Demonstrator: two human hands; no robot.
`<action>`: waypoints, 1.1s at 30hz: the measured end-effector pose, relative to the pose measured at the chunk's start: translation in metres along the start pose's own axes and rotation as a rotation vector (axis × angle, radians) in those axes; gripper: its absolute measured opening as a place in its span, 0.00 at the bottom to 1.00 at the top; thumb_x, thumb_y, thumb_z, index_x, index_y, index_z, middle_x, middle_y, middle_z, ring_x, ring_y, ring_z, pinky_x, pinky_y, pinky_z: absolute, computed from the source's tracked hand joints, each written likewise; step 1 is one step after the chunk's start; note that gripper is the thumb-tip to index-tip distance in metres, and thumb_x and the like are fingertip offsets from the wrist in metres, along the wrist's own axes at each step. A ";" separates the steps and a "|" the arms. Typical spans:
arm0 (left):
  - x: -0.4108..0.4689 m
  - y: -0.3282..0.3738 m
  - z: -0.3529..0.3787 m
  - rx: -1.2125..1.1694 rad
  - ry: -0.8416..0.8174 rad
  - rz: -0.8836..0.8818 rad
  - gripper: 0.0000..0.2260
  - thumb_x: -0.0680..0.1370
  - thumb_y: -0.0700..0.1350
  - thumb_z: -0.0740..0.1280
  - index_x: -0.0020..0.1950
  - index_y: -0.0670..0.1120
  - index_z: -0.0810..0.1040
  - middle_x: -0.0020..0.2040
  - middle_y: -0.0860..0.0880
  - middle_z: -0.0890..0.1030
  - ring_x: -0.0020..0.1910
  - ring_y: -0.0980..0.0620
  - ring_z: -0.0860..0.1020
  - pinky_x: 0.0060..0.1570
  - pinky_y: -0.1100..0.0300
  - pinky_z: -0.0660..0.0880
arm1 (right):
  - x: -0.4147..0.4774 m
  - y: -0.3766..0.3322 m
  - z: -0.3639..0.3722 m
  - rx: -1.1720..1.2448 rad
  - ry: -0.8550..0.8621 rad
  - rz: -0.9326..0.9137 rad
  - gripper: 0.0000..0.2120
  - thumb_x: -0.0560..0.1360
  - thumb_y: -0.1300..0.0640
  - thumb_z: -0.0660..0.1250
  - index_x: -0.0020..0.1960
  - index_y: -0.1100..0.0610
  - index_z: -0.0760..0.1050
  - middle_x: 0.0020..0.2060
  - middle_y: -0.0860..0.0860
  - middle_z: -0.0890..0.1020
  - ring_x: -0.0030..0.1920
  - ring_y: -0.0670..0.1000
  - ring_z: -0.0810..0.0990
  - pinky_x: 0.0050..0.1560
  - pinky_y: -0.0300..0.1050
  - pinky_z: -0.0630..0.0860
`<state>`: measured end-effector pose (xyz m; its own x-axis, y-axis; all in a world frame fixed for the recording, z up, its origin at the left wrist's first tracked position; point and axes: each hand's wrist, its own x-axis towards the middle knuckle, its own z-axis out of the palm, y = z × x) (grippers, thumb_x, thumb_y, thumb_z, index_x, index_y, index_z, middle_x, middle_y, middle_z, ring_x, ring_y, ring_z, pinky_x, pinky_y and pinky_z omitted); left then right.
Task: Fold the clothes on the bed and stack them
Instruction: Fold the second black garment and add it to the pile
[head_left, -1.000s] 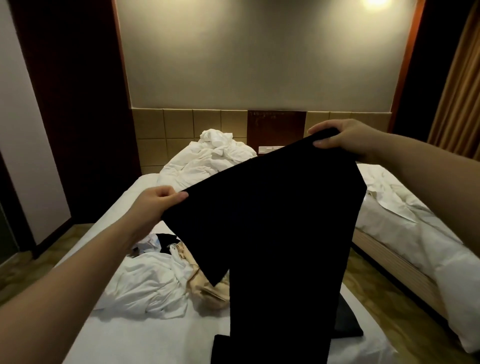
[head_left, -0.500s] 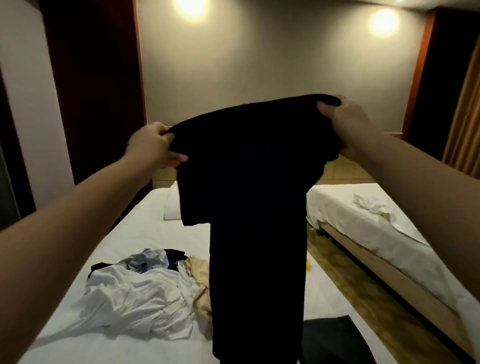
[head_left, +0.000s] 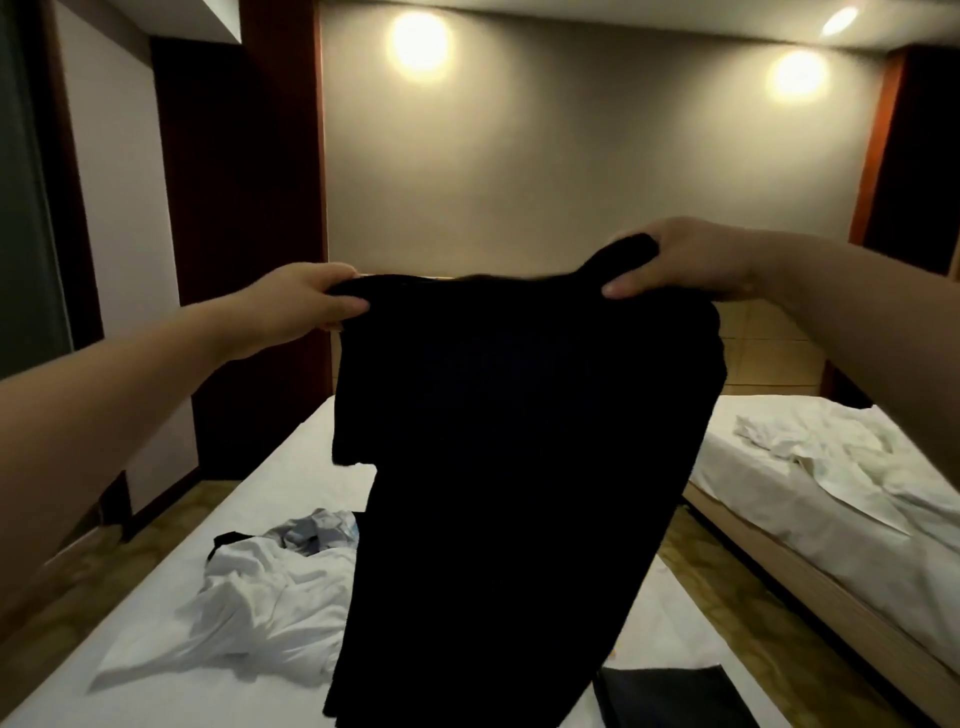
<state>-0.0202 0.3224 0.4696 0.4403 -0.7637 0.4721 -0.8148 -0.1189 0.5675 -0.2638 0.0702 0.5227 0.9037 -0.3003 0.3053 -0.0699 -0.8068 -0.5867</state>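
Cloth is hanging from both my hands: I am holding the black garment up in the air over the bed, with its top edge stretched between my hands and the rest dropping below the frame. My left hand is pinching one upper corner, thumb in front and fingers curled over the edge. My right hand is gripping the other corner, where a lump of fabric is bunching up above the thumb. I cannot tell what kind of garment it is; a shorter flap is hanging on the left side beside a long panel.

To do this step well, I am aiming to level the two corners, since the right one is sitting higher than the left. I am also aiming to draw the top edge taut so the cloth is hanging flat with no twist. The bunched corner is needing smoothing first, or I am risking a lopsided fold. For laying it down I am eyeing the bare sheet nearest me. That spot is lying between the crumpled white clothes on the left and the dark folded piece at the near right, which I am taking to be the start of the stack.
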 end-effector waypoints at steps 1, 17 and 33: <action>-0.003 -0.004 0.002 0.029 -0.076 -0.033 0.06 0.79 0.39 0.60 0.52 0.42 0.75 0.49 0.41 0.77 0.49 0.45 0.76 0.50 0.54 0.73 | 0.002 0.005 0.005 -0.008 0.099 -0.033 0.08 0.71 0.62 0.71 0.45 0.51 0.78 0.37 0.44 0.83 0.36 0.40 0.80 0.42 0.37 0.75; -0.033 -0.030 -0.008 0.187 -0.099 -0.119 0.06 0.81 0.41 0.57 0.47 0.46 0.72 0.44 0.45 0.75 0.45 0.47 0.75 0.46 0.58 0.70 | -0.005 0.006 0.050 0.105 -0.355 0.098 0.21 0.68 0.60 0.73 0.59 0.50 0.73 0.48 0.48 0.82 0.46 0.48 0.83 0.39 0.40 0.79; -0.052 -0.022 -0.002 0.275 -0.363 -0.081 0.29 0.55 0.70 0.72 0.48 0.53 0.79 0.45 0.53 0.82 0.47 0.58 0.79 0.51 0.62 0.72 | -0.027 0.038 0.054 0.015 -0.263 0.023 0.13 0.74 0.62 0.67 0.57 0.51 0.75 0.46 0.47 0.81 0.47 0.45 0.82 0.40 0.37 0.78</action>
<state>-0.0249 0.3663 0.4339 0.3865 -0.9117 0.1391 -0.8743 -0.3142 0.3699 -0.2677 0.0751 0.4514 0.9808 -0.1744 0.0868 -0.0877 -0.7931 -0.6027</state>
